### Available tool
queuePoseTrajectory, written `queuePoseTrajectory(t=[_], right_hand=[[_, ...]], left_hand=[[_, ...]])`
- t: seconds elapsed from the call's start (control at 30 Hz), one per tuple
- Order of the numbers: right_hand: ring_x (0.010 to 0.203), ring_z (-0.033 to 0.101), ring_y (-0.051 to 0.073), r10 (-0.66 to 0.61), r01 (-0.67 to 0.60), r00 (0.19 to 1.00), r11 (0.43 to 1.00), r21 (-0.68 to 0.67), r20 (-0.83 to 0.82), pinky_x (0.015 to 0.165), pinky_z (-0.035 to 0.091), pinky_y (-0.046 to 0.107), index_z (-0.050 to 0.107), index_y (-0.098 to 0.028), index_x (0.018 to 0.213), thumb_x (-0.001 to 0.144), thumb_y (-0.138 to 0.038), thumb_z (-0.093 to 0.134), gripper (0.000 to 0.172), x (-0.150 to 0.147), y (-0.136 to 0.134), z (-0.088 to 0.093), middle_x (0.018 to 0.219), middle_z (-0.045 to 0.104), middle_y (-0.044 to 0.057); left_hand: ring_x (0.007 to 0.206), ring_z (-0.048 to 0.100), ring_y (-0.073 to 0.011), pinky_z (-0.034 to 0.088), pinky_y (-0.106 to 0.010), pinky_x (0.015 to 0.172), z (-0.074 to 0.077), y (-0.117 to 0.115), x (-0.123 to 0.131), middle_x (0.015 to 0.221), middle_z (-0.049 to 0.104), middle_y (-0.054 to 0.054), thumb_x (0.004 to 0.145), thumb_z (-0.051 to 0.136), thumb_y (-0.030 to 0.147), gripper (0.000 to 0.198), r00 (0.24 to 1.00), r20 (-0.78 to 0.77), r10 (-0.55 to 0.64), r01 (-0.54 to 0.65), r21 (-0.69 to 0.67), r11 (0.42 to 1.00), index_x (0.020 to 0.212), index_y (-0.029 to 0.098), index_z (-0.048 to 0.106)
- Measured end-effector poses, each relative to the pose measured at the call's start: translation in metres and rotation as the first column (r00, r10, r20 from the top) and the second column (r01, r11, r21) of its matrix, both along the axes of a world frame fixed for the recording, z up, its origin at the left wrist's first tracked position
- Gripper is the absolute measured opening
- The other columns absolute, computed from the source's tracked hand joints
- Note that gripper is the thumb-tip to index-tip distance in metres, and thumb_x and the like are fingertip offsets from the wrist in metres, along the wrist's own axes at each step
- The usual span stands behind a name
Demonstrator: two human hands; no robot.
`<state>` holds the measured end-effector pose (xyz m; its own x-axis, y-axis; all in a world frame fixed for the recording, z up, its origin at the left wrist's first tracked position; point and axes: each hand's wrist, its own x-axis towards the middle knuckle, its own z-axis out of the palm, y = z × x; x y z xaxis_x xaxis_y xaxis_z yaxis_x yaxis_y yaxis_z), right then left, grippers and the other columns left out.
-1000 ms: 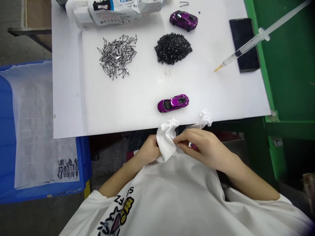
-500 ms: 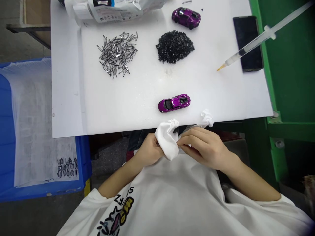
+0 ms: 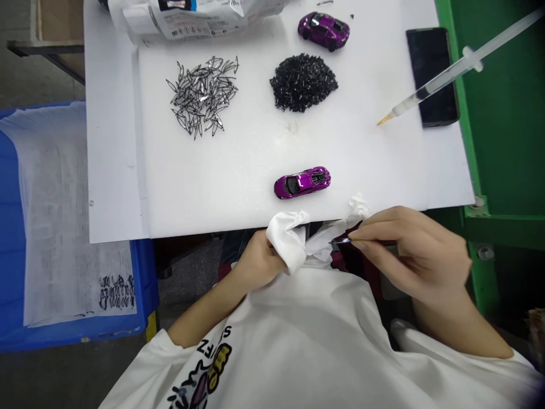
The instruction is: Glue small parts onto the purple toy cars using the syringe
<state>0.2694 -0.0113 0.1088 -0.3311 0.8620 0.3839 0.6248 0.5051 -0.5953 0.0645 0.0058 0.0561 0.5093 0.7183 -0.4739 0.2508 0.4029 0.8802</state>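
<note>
My left hand point(image 3: 258, 262) is closed on a white cloth point(image 3: 287, 236) just off the table's near edge. Pinched between the thumb and fingers of my right hand point(image 3: 419, 253) is a small clear, dark-edged piece point(image 3: 340, 241), pointing left toward the cloth. It resembles those in the loose pile of clear, black-rimmed leaf-shaped pieces point(image 3: 204, 96) on the white board. A purple toy car point(image 3: 302, 183) rests near the board's front edge, beyond my hands. Behind it lies a heap of small black parts point(image 3: 303, 82), with a second purple toy car point(image 3: 323, 31) farther back.
A syringe point(image 3: 443, 76) with an orange tip reaches over a black phone point(image 3: 432, 74) at the right. A white spouted pouch point(image 3: 204, 20) lies at the back left. Left of the table, a blue crate point(image 3: 145, 295) bears paper with rows of small dark-edged pieces point(image 3: 117, 292).
My right hand has moved right, away from the cloth, and the small clear piece in its fingertips now shows. My left hand stays on the cloth.
</note>
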Motion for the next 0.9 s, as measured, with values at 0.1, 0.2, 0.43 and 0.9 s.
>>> queuePoseTrajectory(t=[0.1, 0.2, 0.43, 0.9], right_hand=[[0.066, 0.057, 0.012, -0.105, 0.097, 0.984, 0.993, -0.069, -0.141, 0.055, 0.047, 0.028, 0.061, -0.022, 0.085, 0.074, -0.002, 0.061, 0.022, 0.003, 0.009, 0.005, 0.073, 0.062, 0.001], [0.066, 0.056, 0.013, -0.156, 0.132, 0.968, 0.983, -0.13, -0.196, 0.059, 0.048, 0.032, 0.062, -0.025, 0.082, 0.078, -0.012, 0.061, 0.013, 0.0, 0.025, 0.005, 0.074, 0.062, 0.001], [0.071, 0.059, 0.014, -0.125, 0.074, 0.96, 0.976, -0.204, -0.251, 0.061, 0.052, 0.032, 0.064, -0.024, 0.08, 0.082, -0.027, 0.059, 0.006, -0.01, 0.061, 0.004, 0.078, 0.064, 0.002], [0.079, 0.066, 0.013, -0.191, -0.047, 0.868, 0.888, -0.458, -0.459, 0.055, 0.058, 0.021, 0.065, -0.018, 0.085, 0.079, -0.023, 0.062, 0.009, -0.014, 0.076, -0.014, 0.094, 0.069, 0.003]], left_hand=[[0.083, 0.063, -0.0223, 0.048, -0.034, 0.077, 0.016, 0.003, -0.015, 0.089, 0.068, -0.007, 0.085, 0.045, 0.019, 0.021, 0.89, -0.391, -0.233, 0.37, 0.322, 0.872, 0.095, 0.015, 0.063], [0.083, 0.065, -0.0222, 0.049, -0.034, 0.073, 0.039, 0.011, -0.037, 0.094, 0.069, -0.004, 0.091, 0.039, 0.023, 0.027, 0.727, -0.644, -0.239, 0.622, 0.469, 0.627, 0.109, 0.02, 0.059], [0.077, 0.062, -0.0169, 0.048, -0.03, 0.07, 0.058, 0.051, -0.033, 0.102, 0.067, -0.002, 0.08, 0.063, 0.024, 0.027, 0.906, -0.36, 0.223, 0.237, 0.868, 0.437, 0.107, 0.023, 0.058], [0.1, 0.062, -0.0176, 0.045, -0.027, 0.078, 0.051, 0.077, -0.014, 0.104, 0.066, 0.0, 0.082, 0.063, 0.029, 0.028, 0.937, -0.341, 0.08, 0.192, 0.691, 0.697, 0.106, 0.022, 0.051]])
